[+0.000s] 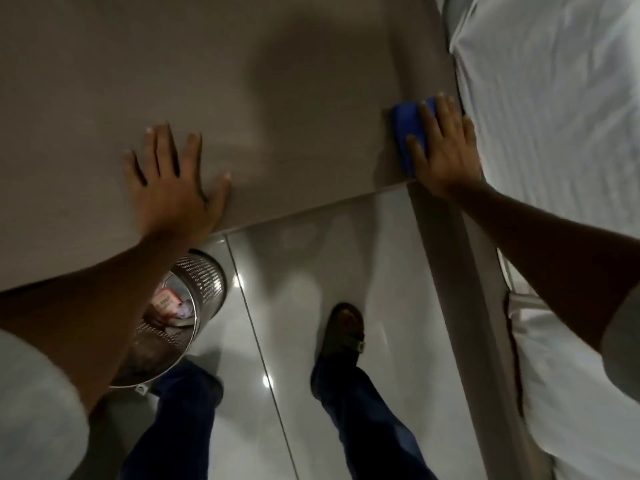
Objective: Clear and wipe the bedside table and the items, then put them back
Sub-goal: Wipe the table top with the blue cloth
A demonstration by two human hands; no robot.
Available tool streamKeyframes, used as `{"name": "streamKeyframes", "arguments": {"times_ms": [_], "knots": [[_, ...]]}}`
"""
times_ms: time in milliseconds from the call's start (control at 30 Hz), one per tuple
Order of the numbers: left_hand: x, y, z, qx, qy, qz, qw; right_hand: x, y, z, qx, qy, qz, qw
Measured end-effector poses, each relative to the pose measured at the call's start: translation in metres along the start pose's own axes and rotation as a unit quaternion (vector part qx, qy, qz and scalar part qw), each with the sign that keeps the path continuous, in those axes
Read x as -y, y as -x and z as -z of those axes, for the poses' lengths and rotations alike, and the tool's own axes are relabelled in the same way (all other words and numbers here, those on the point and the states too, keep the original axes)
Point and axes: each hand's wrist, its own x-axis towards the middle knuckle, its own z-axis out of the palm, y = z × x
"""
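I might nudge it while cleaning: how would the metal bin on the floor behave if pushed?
The perforated metal bin is probably light, with only some litter visible inside. On the glossy tiled floor it would likely slide easily, and might tip if struck high.

Bedside table (pixel 277 64) top bare across upper left and centre, blocked only by 2 flat hands, left hand (pixel 173 188), right hand (pixel 446 150), bed (pixel 554 98) hard against right edge.

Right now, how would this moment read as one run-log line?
phase: wiping | right hand: flat on blue cloth, table's bed-side corner | left hand: flat on bedside table, open | tabletop: bare in view
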Motion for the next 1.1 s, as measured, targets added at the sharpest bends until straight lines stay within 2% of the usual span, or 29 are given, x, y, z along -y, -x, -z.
{"name": "streamKeyframes", "arguments": {"times_ms": [67,133,267,367,500,600,667,767,900,1033,1100], "knots": [[0.004,-0.002,-0.003,-0.018,0.003,0.005,1.0,0.001,-0.008,-0.013,0.001,-0.015,-0.01,1.0],[0.002,-0.001,-0.002,-0.027,0.002,0.004,1.0,0.013,-0.004,-0.025,-0.036,-0.032,-0.046,0.998],[0.001,0.0,0.0,-0.042,-0.007,0.004,0.999,0.063,0.013,-0.041,-0.062,-0.063,-0.095,0.992],[0.001,0.0,0.0,-0.042,-0.013,0.006,0.999,0.126,0.03,-0.052,-0.046,-0.09,-0.028,0.994],[0.002,0.001,-0.003,-0.055,-0.018,0.0,0.998,0.212,0.055,-0.061,-0.033,-0.108,0.128,0.985],[0.005,0.001,-0.004,-0.062,-0.032,-0.007,0.998,0.203,0.049,-0.059,-0.03,-0.096,0.179,0.979],[0.006,0.001,-0.007,-0.062,-0.034,-0.004,0.997,0.165,0.038,-0.056,-0.029,-0.089,0.14,0.986],[0.006,0.002,-0.01,-0.069,-0.034,-0.008,0.997,0.084,0.013,-0.043,-0.03,-0.071,-0.007,0.997],[0.005,0.001,-0.01,-0.072,-0.037,-0.006,0.997,0.0,-0.019,-0.018,-0.026,-0.072,-0.147,0.986],[0.002,0.001,-0.005,-0.061,-0.027,0.001,0.998,0.016,-0.03,-0.021,-0.041,-0.059,-0.192,0.979],[0.001,0.001,-0.003,-0.057,-0.026,0.001,0.998,0.049,-0.03,-0.026,-0.047,-0.069,-0.161,0.983]]}}
